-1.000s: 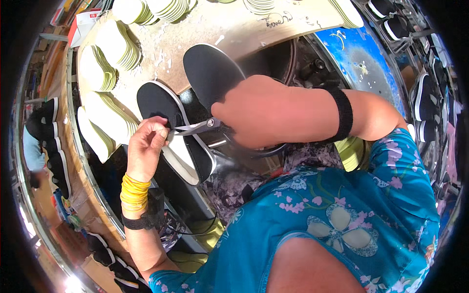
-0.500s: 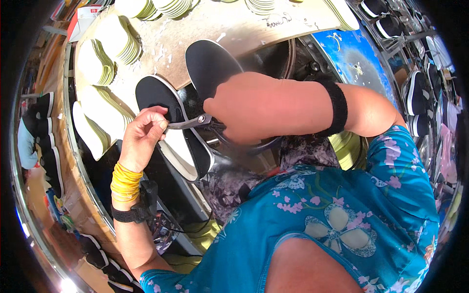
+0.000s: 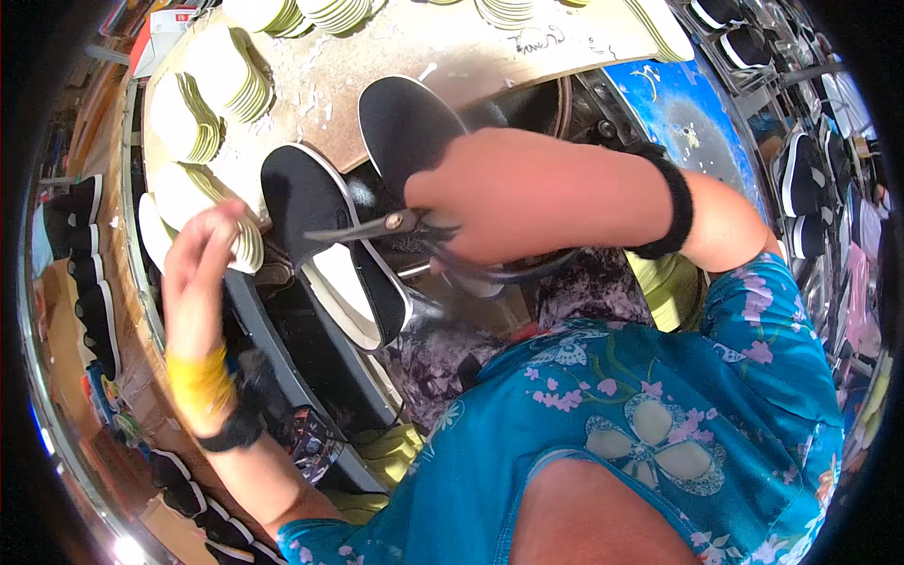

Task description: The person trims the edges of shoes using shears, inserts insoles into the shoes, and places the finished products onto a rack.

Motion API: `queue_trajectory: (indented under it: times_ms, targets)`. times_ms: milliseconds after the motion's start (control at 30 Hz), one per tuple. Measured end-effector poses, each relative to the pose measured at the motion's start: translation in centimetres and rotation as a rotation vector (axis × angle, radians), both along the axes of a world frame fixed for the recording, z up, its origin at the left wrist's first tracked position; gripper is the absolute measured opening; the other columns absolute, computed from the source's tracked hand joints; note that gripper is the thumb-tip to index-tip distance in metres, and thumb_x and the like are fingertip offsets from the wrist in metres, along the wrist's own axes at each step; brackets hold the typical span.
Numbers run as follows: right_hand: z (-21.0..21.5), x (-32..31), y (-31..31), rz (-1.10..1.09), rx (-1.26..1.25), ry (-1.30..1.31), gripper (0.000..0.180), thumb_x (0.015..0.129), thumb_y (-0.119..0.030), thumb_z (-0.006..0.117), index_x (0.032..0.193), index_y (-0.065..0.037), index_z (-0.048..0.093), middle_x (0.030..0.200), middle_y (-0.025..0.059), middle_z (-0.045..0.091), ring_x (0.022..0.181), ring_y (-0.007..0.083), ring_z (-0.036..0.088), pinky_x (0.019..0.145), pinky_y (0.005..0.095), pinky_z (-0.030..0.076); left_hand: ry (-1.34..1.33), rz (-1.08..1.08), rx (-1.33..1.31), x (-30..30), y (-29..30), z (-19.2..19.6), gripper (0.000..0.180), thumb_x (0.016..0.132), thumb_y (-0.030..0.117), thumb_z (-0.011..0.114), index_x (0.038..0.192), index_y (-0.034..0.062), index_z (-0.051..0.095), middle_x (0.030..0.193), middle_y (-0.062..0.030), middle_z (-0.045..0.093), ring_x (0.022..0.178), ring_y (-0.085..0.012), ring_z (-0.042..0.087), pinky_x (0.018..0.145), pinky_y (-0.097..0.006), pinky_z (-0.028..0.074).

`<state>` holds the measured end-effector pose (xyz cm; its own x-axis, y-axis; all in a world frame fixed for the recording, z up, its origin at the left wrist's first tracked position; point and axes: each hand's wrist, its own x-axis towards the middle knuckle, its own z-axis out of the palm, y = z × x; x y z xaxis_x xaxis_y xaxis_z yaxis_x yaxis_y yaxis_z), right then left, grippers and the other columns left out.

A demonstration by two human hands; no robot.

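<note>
Head view: the right hand (image 3: 480,193) is wrapped around one pair of scissors (image 3: 395,222) by the handles, probably so the blades reach across a shoe. Two shoes (image 3: 306,188) meet the bench's (image 3: 320,85) near edge. By its near-left corner, the blurred left hand (image 3: 205,245) half-curls; I cannot tell whether it pinches anything.

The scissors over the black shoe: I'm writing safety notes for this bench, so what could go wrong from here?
The scissors in the right hand appear over the black shoe, so a slip might nick its upper.

The left hand, blurred, appears close to the stack of pale insoles and might nudge it.

White scraps litter the board, so some might get onto the shoe.
</note>
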<state>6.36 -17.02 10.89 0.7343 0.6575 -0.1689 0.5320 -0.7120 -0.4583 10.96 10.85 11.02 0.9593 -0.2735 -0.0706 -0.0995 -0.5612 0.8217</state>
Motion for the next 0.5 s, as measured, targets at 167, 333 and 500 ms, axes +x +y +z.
queue_trajectory:
  times_ms: [167, 333, 500]
  targets:
    - [-1.7, 1.0, -3.9, -0.315, 0.528, 0.006, 0.039, 0.074, -0.027, 0.070, 0.101, -0.002, 0.057, 0.064, 0.0076, 0.058, 0.048, 0.0133, 0.051, 0.045, 0.0254, 0.040, 0.510, -0.206, 0.239, -6.2, 2.7, 1.3, 0.038, 0.088, 0.034, 0.050, 0.091, -0.0024, 0.061, 0.072, -0.0073, 0.060, 0.056, -0.0148, 0.058, 0.051, -0.025, 0.045]
    - [-6.5, 0.3, -4.3, -0.682, 0.549, 0.374, 0.033, 0.079, -0.032, 0.065, 0.092, -0.002, 0.060, 0.060, 0.0069, 0.056, 0.044, 0.0117, 0.051, 0.042, 0.0256, 0.040, 0.176, -0.016, 0.607, -7.6, -5.7, -1.9, 0.067, 0.079, 0.051, 0.054, 0.111, -0.0079, 0.050, 0.084, -0.0225, 0.062, 0.078, -0.0325, 0.063, 0.072, -0.038, 0.049]
    - [-11.6, -2.3, -0.8, -0.720, 0.775, 0.291, 0.030, 0.080, -0.024, 0.065, 0.099, -0.005, 0.052, 0.061, 0.0035, 0.055, 0.045, 0.0109, 0.051, 0.040, 0.0240, 0.040, 0.008, 0.084, 0.478, -8.0, -11.2, -6.8, 0.040, 0.076, 0.032, 0.058, 0.082, -0.0073, 0.058, 0.075, -0.0264, 0.060, 0.078, -0.0393, 0.061, 0.070, -0.045, 0.049]
